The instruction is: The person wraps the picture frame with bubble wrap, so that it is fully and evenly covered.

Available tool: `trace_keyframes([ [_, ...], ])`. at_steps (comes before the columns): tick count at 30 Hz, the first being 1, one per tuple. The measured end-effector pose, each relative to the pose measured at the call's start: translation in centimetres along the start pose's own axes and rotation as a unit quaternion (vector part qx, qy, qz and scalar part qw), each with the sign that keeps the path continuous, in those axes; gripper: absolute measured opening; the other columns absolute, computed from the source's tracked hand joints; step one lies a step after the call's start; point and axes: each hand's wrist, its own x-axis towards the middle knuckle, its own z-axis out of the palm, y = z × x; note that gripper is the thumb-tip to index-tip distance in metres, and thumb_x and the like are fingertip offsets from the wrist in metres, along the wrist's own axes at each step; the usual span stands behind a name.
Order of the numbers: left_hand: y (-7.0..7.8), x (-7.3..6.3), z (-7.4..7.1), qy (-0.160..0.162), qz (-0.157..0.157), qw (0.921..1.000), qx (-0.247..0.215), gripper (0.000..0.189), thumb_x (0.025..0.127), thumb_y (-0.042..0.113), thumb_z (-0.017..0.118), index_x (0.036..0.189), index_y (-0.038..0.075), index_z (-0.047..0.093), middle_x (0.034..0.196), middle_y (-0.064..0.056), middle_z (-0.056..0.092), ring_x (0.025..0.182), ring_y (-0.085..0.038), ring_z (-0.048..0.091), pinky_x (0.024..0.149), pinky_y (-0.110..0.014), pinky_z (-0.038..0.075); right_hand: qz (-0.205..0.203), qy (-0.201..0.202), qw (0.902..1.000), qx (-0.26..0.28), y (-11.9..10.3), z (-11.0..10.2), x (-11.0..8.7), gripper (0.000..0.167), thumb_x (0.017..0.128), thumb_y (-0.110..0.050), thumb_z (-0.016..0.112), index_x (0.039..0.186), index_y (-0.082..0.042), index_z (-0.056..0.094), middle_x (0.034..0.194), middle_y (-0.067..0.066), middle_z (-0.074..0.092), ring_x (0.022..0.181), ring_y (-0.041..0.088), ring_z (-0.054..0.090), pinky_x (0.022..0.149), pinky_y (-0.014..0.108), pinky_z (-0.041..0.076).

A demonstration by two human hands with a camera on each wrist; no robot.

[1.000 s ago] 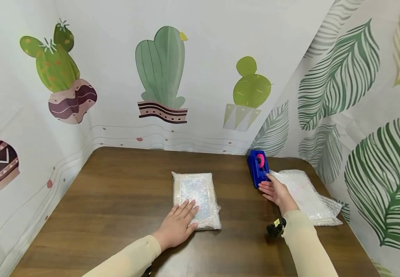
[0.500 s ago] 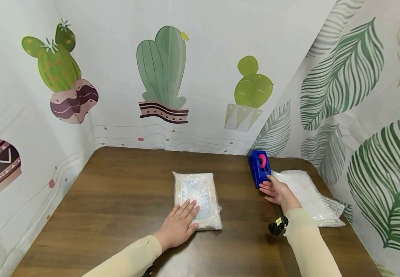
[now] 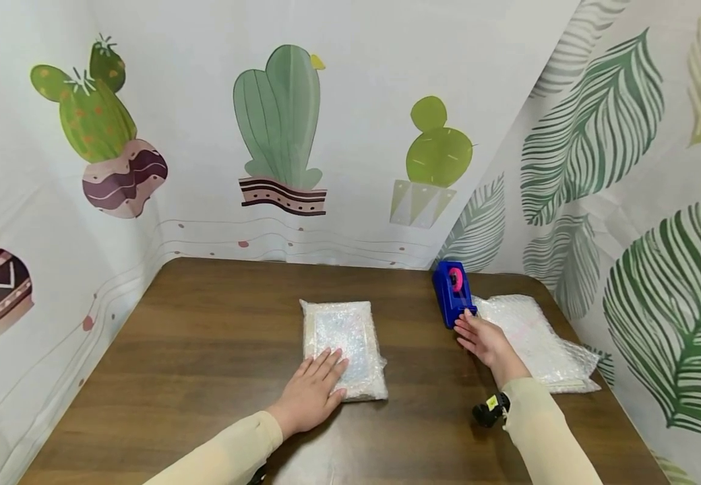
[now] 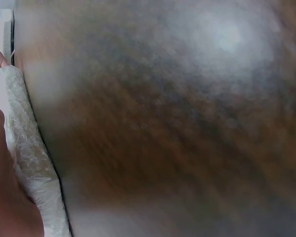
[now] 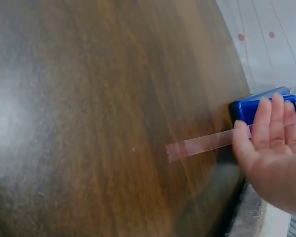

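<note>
My left hand [image 3: 311, 397] lies flat, fingers spread, on a flat bubble-wrapped package [image 3: 344, 337] in the middle of the table. In the left wrist view only the edge of the package [image 4: 32, 143] and part of the hand show. My right hand [image 3: 482, 339] is at the front end of a blue tape dispenser [image 3: 447, 289] with a pink core. A strip of clear tape [image 5: 200, 144] runs across its fingers and sticks out past the little finger. The thumb and index finger seem to pinch the tape; the right wrist view cuts off that grip.
A second bubble-wrapped package [image 3: 532, 343] lies at the right, beside the dispenser and the right hand. The brown wooden table [image 3: 205, 337] ends at a printed cloth backdrop [image 3: 362, 135] behind and at the sides.
My right hand's fingertips have shifted slightly down and toward me at the dispenser's front end. The left hand stays in place on the package.
</note>
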Motion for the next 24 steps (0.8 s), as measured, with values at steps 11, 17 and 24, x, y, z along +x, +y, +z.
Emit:
trace_keyframes([
  [11, -0.1, 0.4, 0.6, 0.015, 0.014, 0.9997, 0.014, 0.055, 0.108, 0.038, 0.044, 0.155, 0.008, 0.044, 0.165, -0.014, 0.039, 0.154, -0.036, 0.036, 0.125, -0.055, 0.031, -0.014, 0.055, 0.9977, 0.038, 1.4, -0.3, 0.5, 0.029, 0.108, -0.016, 0.046, 0.088, -0.026, 0.064, 0.075, -0.014, 0.063, 0.071, -0.002, 0.063, 0.074, 0.015, 0.057],
  [17, -0.2, 0.4, 0.3, 0.002, 0.004, 1.0000, 0.008, 0.056, 0.108, 0.037, 0.044, 0.156, 0.009, 0.043, 0.166, -0.013, 0.037, 0.155, -0.035, 0.034, 0.126, -0.055, 0.029, -0.037, 0.060, 0.9966, 0.041, 2.1, 0.0, 1.4, 0.038, 0.107, -0.008, 0.047, 0.080, -0.027, 0.066, 0.071, -0.014, 0.065, 0.068, -0.002, 0.063, 0.073, 0.013, 0.057],
  [24, 0.1, 0.0, -0.1, -0.008, -0.004, 1.0000, -0.003, 0.056, 0.108, 0.036, 0.044, 0.156, 0.008, 0.043, 0.166, -0.014, 0.037, 0.156, -0.035, 0.033, 0.126, -0.056, 0.029, -0.047, 0.068, 0.9961, 0.029, 2.3, 0.5, 1.2, 0.042, 0.106, -0.005, 0.049, 0.076, -0.028, 0.068, 0.069, -0.014, 0.066, 0.066, -0.003, 0.064, 0.071, 0.011, 0.056],
])
